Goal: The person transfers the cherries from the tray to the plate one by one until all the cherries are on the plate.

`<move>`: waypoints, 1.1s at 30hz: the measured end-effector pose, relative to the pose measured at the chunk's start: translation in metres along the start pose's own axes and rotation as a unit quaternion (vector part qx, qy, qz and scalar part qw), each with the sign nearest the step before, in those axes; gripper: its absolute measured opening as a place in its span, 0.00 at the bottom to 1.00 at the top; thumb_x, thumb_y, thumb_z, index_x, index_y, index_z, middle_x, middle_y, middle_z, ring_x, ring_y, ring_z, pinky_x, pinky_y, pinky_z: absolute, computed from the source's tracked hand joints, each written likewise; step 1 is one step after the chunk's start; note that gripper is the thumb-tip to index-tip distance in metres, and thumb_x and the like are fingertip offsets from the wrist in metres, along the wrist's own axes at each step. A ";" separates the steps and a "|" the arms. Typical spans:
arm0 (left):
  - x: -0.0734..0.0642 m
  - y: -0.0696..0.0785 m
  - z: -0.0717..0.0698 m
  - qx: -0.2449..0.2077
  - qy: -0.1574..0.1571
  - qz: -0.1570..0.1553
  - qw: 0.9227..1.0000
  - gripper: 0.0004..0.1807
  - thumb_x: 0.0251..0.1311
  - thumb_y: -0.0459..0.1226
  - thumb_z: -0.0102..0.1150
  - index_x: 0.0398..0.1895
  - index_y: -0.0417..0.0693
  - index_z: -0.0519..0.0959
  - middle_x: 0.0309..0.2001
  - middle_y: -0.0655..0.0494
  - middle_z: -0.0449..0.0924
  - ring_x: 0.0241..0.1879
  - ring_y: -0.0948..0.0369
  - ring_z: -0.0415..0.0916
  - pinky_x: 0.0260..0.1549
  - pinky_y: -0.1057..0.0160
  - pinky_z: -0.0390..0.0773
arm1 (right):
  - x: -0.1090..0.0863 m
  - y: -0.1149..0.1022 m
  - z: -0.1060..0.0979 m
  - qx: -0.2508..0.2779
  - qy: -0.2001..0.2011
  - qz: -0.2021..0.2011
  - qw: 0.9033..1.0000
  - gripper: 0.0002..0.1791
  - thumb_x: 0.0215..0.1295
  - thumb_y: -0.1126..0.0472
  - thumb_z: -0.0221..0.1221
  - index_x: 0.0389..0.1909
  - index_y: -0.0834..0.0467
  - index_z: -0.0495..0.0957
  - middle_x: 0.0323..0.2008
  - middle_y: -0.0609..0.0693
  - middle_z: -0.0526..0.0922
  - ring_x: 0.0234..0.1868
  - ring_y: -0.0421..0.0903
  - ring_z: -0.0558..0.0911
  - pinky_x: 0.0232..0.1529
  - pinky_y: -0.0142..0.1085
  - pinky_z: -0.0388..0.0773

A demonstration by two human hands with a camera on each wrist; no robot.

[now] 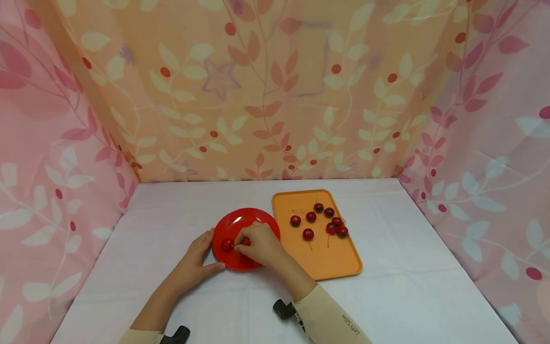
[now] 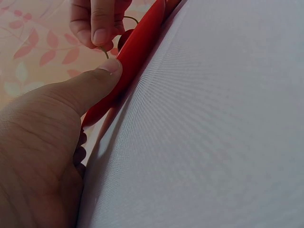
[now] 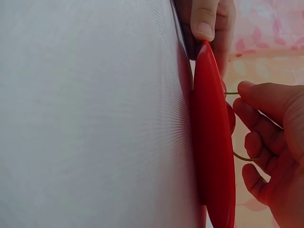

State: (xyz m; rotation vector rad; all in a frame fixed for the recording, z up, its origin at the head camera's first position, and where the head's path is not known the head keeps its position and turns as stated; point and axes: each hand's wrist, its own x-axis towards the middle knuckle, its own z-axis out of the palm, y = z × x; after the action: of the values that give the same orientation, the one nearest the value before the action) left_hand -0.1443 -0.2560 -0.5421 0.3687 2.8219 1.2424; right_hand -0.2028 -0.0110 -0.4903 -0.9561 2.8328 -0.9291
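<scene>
The rim of a shallow, smooth red plate (image 3: 211, 128), seen edge-on on white cloth (image 3: 95, 118), is touched by the left hand (image 3: 211, 21); a thin green stem (image 3: 231, 93) is pinched by the right hand (image 3: 285, 133) near a round red cherry (image 3: 231, 118).

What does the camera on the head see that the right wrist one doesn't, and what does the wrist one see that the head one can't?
Only the head view shows the orange tray, the cherries on the tray and the beige sleeves.

Only the right wrist view shows the underside of the red plate and a curved second stem.

Both show the plate, the left hand touching its rim, and the right hand pinching a cherry stem.
</scene>
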 end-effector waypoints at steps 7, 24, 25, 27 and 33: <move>0.000 0.000 0.000 -0.006 -0.001 -0.004 1.000 0.60 0.54 0.59 0.73 0.84 0.55 0.49 0.82 0.49 0.49 0.80 0.45 0.45 0.68 0.32 0.64 | 0.000 0.000 -0.001 -0.008 -0.009 -0.011 1.000 0.04 0.62 0.50 0.72 0.37 0.41 0.89 0.30 0.27 0.84 0.39 0.33 0.74 0.45 0.33 0.70; 0.000 0.001 -0.002 0.004 -0.001 -0.001 1.000 0.60 0.55 0.59 0.73 0.84 0.53 0.49 0.82 0.49 0.49 0.80 0.44 0.46 0.67 0.31 0.65 | -0.006 -0.009 -0.016 -0.002 -0.019 -0.021 1.000 0.07 0.62 0.51 0.72 0.41 0.43 0.89 0.35 0.29 0.86 0.45 0.35 0.75 0.54 0.39 0.73; 0.000 0.001 -0.002 0.003 -0.001 -0.001 1.000 0.60 0.54 0.59 0.73 0.84 0.53 0.49 0.82 0.49 0.49 0.80 0.44 0.46 0.67 0.32 0.65 | -0.006 -0.009 -0.018 -0.002 -0.018 -0.025 1.000 0.07 0.63 0.51 0.72 0.41 0.43 0.89 0.35 0.30 0.86 0.45 0.35 0.75 0.55 0.39 0.73; 0.000 0.001 -0.002 0.004 -0.002 -0.001 1.000 0.60 0.54 0.59 0.73 0.84 0.53 0.49 0.82 0.49 0.49 0.80 0.44 0.46 0.67 0.32 0.65 | -0.007 -0.009 -0.021 -0.003 -0.014 -0.031 0.999 0.07 0.63 0.50 0.71 0.41 0.43 0.89 0.35 0.29 0.86 0.46 0.36 0.76 0.57 0.40 0.72; 0.000 0.001 -0.001 -0.002 -0.006 -0.007 1.000 0.60 0.54 0.60 0.73 0.84 0.55 0.48 0.82 0.50 0.49 0.80 0.44 0.45 0.66 0.31 0.67 | -0.011 -0.007 -0.032 -0.018 0.008 -0.032 0.999 0.08 0.61 0.50 0.73 0.40 0.42 0.89 0.35 0.30 0.85 0.47 0.36 0.75 0.54 0.39 0.76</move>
State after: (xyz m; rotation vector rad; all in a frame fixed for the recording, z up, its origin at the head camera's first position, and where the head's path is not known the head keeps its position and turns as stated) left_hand -0.1448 -0.2565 -0.5405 0.3540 2.8065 1.2403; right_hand -0.1960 0.0085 -0.4619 -1.0532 2.8585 -0.8975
